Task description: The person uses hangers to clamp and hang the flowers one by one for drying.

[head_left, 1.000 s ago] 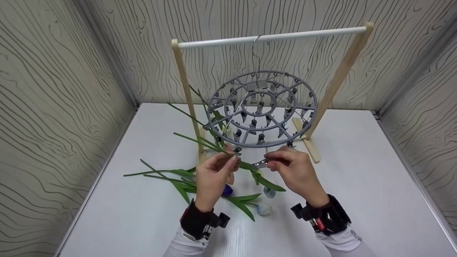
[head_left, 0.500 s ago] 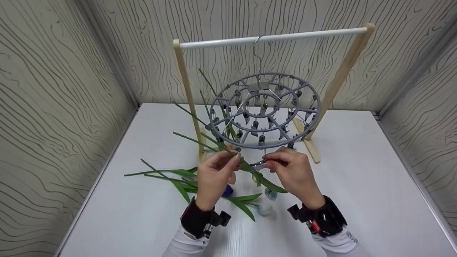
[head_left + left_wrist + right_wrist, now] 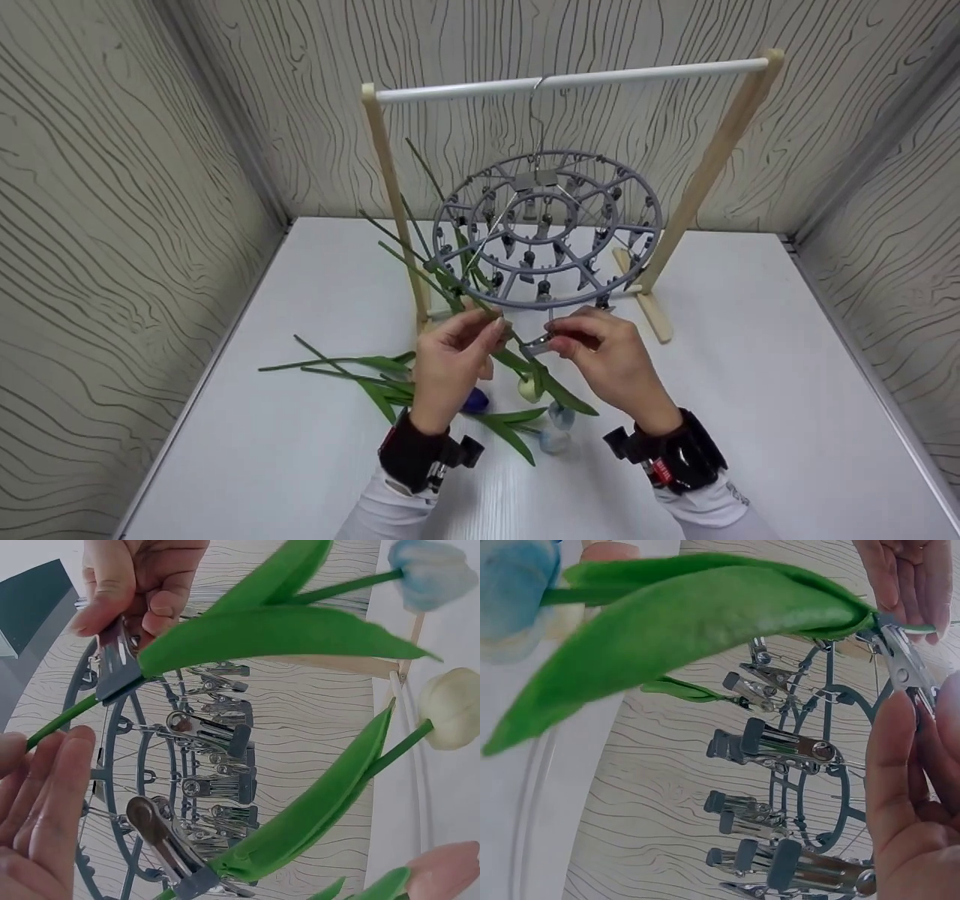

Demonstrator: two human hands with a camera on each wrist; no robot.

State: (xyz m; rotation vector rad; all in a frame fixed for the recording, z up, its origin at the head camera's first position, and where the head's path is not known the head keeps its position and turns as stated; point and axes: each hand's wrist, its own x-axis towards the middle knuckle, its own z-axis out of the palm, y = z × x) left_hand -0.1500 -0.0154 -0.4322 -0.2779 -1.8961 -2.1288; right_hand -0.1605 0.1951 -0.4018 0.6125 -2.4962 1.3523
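Note:
My left hand (image 3: 454, 367) pinches the green stem (image 3: 64, 720) of an artificial tulip with a pale blue flower (image 3: 431, 574). In my right hand (image 3: 615, 364), thumb and fingers pinch the handle end of a metal clip (image 3: 118, 664) with grey tips. Those tips lie across the stem at the base of the long leaf (image 3: 705, 611). The clip hangs from the round grey hanger (image 3: 529, 304). In the left wrist view another clip (image 3: 169, 840) grips a cream tulip (image 3: 450, 709), and a pink tulip (image 3: 442, 874) shows below it.
The hanger's hook is on the white bar (image 3: 465, 88) of a wooden stand (image 3: 690, 187). Several other clips (image 3: 787, 742) dangle from the rings. More tulips, one with a dark purple flower (image 3: 476, 401), lie on the white table (image 3: 787, 420).
The right hand and clip have moved slightly left, bringing the clip's tips over the stem. The hanger swung right, then back left. Stems at the left have tilted more upright.

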